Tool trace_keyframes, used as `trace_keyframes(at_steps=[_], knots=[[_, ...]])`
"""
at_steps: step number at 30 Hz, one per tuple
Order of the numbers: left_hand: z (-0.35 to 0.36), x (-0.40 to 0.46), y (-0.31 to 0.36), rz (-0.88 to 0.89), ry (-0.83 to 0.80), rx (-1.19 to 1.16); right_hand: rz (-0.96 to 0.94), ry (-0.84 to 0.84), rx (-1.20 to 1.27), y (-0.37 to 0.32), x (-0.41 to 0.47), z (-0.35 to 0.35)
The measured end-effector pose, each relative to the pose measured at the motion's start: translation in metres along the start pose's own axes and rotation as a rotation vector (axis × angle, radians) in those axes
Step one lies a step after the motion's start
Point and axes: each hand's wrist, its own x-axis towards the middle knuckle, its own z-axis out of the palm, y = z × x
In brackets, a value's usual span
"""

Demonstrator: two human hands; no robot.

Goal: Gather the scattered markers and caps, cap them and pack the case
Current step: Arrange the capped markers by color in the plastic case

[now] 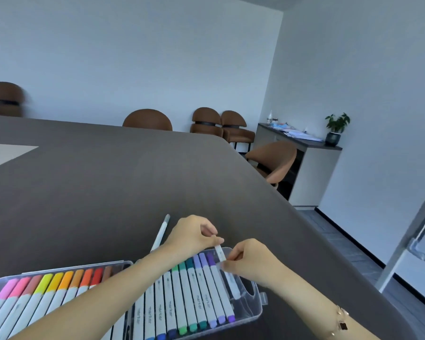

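Near the desk's front edge, a clear plastic case [260, 299] holds a row of capped markers. Above its right end, the left hand [194, 233] and right hand [252, 261] pinch opposite ends of a white marker [220, 252], fingers curled on it. It looks light, stiff and smooth; the barrel ends suit holding. Another marker [161, 231] lies loose just behind, toward the desk's middle.

Office meeting room: long dark conference table [133, 168], brown chairs [147, 120], sideboard [302, 143] with papers.
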Motion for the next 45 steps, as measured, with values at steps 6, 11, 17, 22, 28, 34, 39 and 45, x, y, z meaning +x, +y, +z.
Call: trace_keyframes(at_steps=[6,11,17,22,28,34,39,45], knots=[[0.012,-0.018,-0.002,0.045,0.002,0.05,-0.058,0.056,0.048,0.013,-0.025,0.012],[0.014,-0.023,-0.002,0.1,0.028,0.121,-0.144,0.146,-0.034,0.022,-0.033,0.014],[0.02,-0.022,-0.005,0.12,0.055,0.155,-0.28,0.142,-0.163,0.028,-0.03,0.016],[0.024,-0.022,-0.002,0.147,0.093,0.166,-0.343,0.114,-0.185,0.032,-0.028,0.015],[0.011,-0.023,-0.006,0.137,0.109,0.225,-0.384,0.103,-0.336,0.025,-0.029,0.007],[-0.068,-0.017,-0.05,-0.139,0.215,0.449,-0.352,0.152,-0.209,0.01,-0.009,0.007],[-0.081,-0.014,-0.081,-0.284,-0.049,0.485,-0.415,0.17,-0.204,-0.023,0.015,0.015],[-0.066,0.015,-0.073,-0.323,0.02,0.306,-0.407,0.124,-0.203,-0.054,0.051,0.025]])
